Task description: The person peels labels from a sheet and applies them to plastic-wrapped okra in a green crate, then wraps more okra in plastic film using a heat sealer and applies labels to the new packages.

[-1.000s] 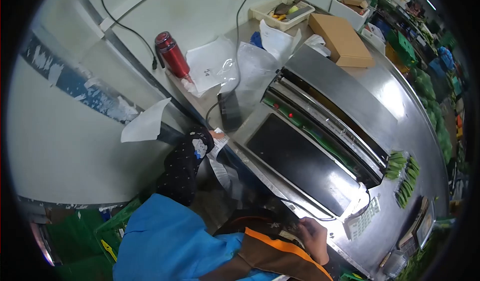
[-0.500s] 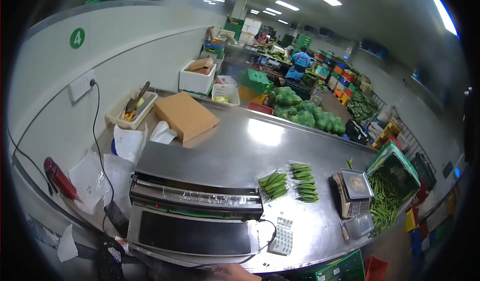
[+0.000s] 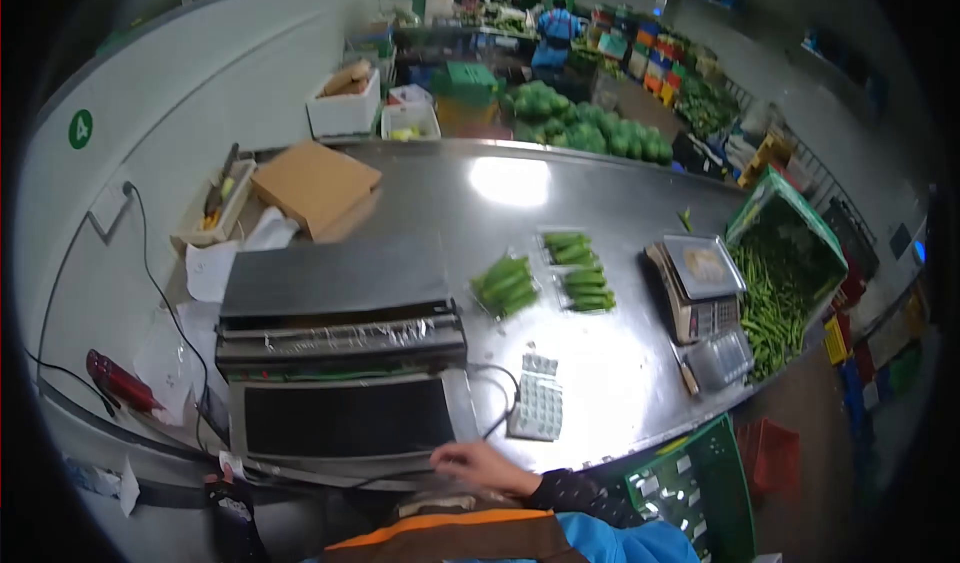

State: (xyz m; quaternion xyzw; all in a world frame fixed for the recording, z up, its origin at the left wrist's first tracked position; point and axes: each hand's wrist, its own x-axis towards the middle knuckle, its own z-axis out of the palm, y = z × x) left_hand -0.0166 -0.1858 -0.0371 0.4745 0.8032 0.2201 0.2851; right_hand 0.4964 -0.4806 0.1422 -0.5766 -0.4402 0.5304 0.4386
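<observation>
My right hand is over the table's front edge, right of the wrapping machine's black plate. Its fingers are loosely bent, with nothing visible in them. At the machine's front left corner my left hand is small and partly hidden, its fingers closed on a small white paper. A sheet of labels lies right of the machine, beside a black cable. Behind it are a wrapped pack of green vegetables and two similar packs, side by side.
On the right stand a scale, a clear tray and a tipped green crate spilling green peppers. A cardboard box sits at the back left. Below the front edge is another green crate. A person stands far back.
The camera view has tilted down and shifted. More of my right hand and its sleeve shows now, and my left hand's fingers have come into view by the white paper.
</observation>
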